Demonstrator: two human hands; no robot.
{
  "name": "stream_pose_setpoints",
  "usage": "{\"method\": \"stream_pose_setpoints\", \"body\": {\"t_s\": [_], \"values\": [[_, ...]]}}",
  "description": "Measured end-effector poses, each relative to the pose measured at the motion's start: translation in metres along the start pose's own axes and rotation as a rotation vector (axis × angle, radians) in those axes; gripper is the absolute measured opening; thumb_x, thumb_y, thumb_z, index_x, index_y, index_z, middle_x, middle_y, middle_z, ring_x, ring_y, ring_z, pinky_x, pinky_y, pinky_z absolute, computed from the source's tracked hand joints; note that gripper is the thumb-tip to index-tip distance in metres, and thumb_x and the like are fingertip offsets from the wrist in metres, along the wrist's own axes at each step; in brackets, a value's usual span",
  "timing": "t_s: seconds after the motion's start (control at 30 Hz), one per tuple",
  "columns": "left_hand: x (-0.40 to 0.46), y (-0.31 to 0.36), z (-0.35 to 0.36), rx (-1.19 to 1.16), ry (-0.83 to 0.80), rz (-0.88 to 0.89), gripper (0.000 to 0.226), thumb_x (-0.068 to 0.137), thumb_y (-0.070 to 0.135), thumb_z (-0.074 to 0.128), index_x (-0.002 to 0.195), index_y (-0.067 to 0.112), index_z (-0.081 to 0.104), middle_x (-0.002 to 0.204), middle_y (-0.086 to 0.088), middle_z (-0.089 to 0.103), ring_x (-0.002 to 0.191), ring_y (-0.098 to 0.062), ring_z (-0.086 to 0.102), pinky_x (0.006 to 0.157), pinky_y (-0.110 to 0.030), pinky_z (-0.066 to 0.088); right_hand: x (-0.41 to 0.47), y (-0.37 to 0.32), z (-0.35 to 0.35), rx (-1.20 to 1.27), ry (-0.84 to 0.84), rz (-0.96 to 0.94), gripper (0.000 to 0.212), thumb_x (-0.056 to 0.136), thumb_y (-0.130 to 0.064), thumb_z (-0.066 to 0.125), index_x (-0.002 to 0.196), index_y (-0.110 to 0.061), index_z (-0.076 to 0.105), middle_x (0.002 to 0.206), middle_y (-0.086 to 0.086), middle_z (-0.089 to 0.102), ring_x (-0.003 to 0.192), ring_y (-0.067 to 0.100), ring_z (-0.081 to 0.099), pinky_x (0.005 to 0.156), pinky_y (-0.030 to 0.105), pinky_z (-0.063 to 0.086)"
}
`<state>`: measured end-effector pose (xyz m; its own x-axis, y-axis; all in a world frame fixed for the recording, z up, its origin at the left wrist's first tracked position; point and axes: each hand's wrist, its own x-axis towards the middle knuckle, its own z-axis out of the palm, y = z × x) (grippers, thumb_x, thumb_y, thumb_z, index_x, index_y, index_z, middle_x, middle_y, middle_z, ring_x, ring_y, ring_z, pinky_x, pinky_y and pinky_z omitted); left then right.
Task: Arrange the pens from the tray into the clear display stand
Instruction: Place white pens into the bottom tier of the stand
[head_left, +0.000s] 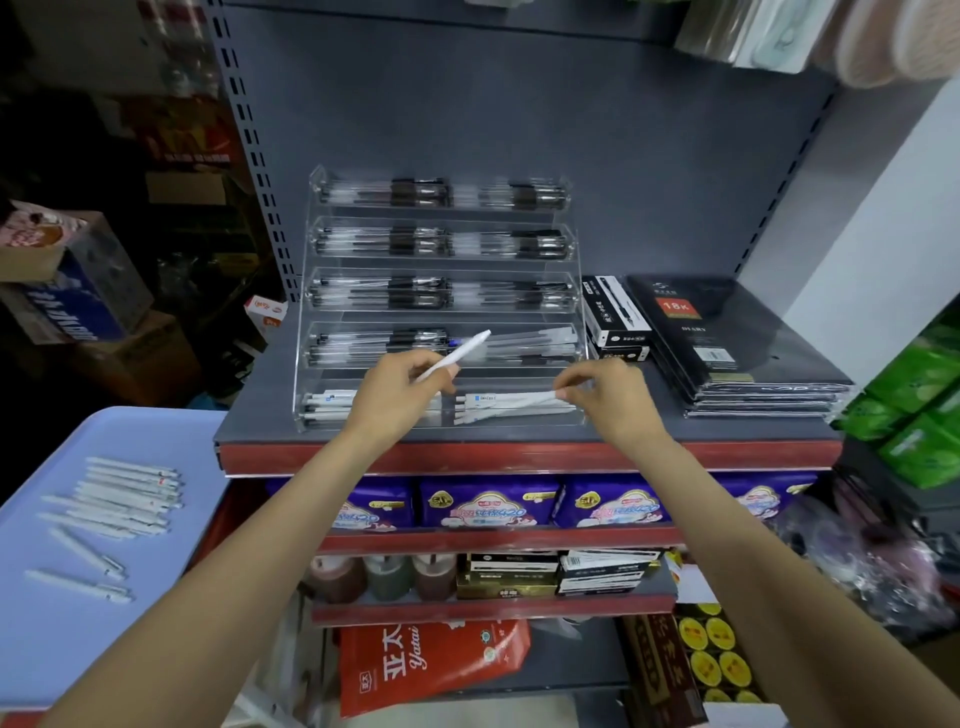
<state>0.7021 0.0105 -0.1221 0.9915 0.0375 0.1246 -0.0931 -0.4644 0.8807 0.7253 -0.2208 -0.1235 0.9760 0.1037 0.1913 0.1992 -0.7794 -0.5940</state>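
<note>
A clear tiered display stand (311, 260) sits on the grey shelf; its upper tiers hold black pens, its lowest tier white pens. My left hand (397, 395) grips a white pen (462, 351) that points up and to the right, over the front of the stand. My right hand (605, 395) pinches the end of another white pen (524, 400) lying at the right half of the lowest tier. Several white pens (117, 501) lie on the light blue tray (62, 639) at the lower left.
Black pen boxes (615, 317) and a stack of black diaries (727, 343) stand right of the stand on the grey shelf (249, 415). Lower shelves hold purple packs (488, 501), bottles and boxes. Cardboard boxes (72, 291) are piled at the left, green packs (919, 410) at the right.
</note>
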Motion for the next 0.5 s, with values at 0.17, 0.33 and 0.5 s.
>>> {"method": "stream_pose_setpoints", "body": {"t_s": [0.17, 0.33, 0.5], "values": [[-0.002, -0.005, -0.001, -0.003, -0.034, 0.013, 0.02, 0.093, 0.02, 0.052, 0.084, 0.031, 0.067, 0.07, 0.014, 0.066, 0.051, -0.013, 0.038, 0.052, -0.027, 0.03, 0.002, -0.007, -0.002, -0.315, -0.158, -0.009, 0.022, 0.091, -0.008, 0.053, 0.094, -0.021, 0.071, 0.102, 0.002, 0.07, 0.088, 0.024, 0.064, 0.074, 0.032, 0.049], [-0.002, -0.009, 0.0, 0.059, -0.082, 0.032, 0.019, 0.094, 0.018, 0.052, 0.105, 0.02, 0.067, 0.078, 0.002, 0.053, 0.056, -0.015, 0.044, 0.052, -0.027, 0.036, -0.003, -0.007, -0.005, -0.456, -0.216, -0.02, 0.032, 0.091, -0.01, 0.044, 0.099, -0.026, 0.071, 0.108, 0.002, 0.07, 0.099, 0.026, 0.063, 0.075, 0.033, 0.048], [0.002, 0.002, 0.012, 0.199, -0.105, 0.153, 0.018, 0.089, 0.013, 0.061, 0.106, 0.019, 0.064, 0.091, 0.007, 0.061, 0.08, -0.004, 0.056, 0.069, -0.007, 0.043, -0.012, 0.006, -0.011, -0.111, 0.019, -0.011, 0.027, 0.092, -0.008, 0.047, 0.101, -0.019, 0.07, 0.105, 0.001, 0.069, 0.088, 0.016, 0.064, 0.081, 0.03, 0.053]]}}
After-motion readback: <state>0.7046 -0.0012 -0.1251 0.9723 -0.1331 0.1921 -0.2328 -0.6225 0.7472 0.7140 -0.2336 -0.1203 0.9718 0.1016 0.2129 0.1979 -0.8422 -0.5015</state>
